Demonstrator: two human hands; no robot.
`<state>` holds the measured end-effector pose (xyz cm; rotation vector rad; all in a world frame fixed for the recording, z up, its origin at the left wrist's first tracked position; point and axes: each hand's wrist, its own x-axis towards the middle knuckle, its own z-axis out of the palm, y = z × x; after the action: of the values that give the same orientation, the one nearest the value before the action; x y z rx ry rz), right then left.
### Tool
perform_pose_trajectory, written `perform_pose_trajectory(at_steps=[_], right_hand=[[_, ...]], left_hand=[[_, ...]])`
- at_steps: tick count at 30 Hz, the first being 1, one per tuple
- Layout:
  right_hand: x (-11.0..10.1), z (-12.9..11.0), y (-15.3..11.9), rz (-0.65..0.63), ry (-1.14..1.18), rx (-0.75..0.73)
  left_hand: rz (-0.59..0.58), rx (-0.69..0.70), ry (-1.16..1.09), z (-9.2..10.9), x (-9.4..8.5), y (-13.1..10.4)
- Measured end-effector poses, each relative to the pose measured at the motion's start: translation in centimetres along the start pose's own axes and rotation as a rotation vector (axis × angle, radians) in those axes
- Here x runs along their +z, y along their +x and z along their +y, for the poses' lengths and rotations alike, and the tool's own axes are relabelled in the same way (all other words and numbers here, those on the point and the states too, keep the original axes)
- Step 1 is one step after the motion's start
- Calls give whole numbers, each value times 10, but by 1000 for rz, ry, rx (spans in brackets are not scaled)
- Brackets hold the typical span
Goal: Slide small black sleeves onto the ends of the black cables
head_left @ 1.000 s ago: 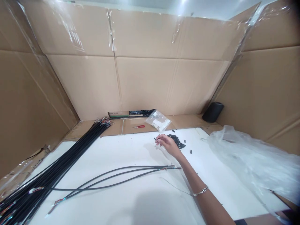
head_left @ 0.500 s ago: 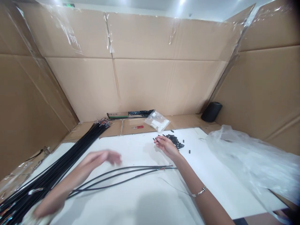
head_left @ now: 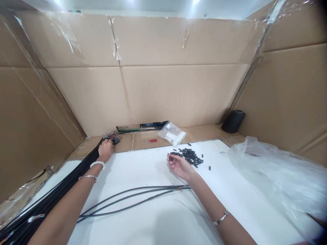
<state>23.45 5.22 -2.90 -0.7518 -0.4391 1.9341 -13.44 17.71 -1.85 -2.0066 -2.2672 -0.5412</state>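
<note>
My left hand (head_left: 106,150) is on the upper end of a thick bundle of black cables (head_left: 74,173), its fingers bent round cables just below the stripped, coloured wire ends. Beside a pile of short black tube pieces (head_left: 190,156), my right hand (head_left: 180,166) is turned partly palm up, fingers curled, with a small black piece (head_left: 171,158) between them. Several separate black cables (head_left: 133,197) lie across the white tabletop (head_left: 122,229), their wire ends beneath my right forearm.
A red-handled tool (head_left: 152,140) and a clear plastic bag (head_left: 172,133) lie toward the back. A black roll (head_left: 233,121) stands at the back right corner. Crumpled clear plastic (head_left: 276,173) covers the right side. Cardboard walls (head_left: 153,88) surround the table.
My left hand has moved up and forward from above the table to the bundle's upper end and closed there. My right hand stays near the pile, turned slightly more palm up.
</note>
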Motion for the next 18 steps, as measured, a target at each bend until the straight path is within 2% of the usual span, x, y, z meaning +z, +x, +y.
perform_pose_trajectory(at_steps=[3, 5, 10, 12, 14, 16, 18], right_hand=[[2, 1, -1, -32, 2, 10], [3, 3, -1, -35, 26, 30], [3, 7, 0, -52, 35, 81], [3, 9, 0, -78, -18, 89], [4, 10, -1, -108, -93, 86], [5, 12, -2, -127, -155, 79], [6, 14, -2, -135, -189, 81]], left_hand=[[15, -42, -67, -4, -6, 9], [43, -67, -127, -7, -16, 15], [156, -55, -259, 3, -58, 19], [196, -4, -290, 15, -74, 10], [276, 134, -312, 30, -87, -7], [329, 274, -271, 47, -92, -30], [313, 360, -199, 63, -91, -55]])
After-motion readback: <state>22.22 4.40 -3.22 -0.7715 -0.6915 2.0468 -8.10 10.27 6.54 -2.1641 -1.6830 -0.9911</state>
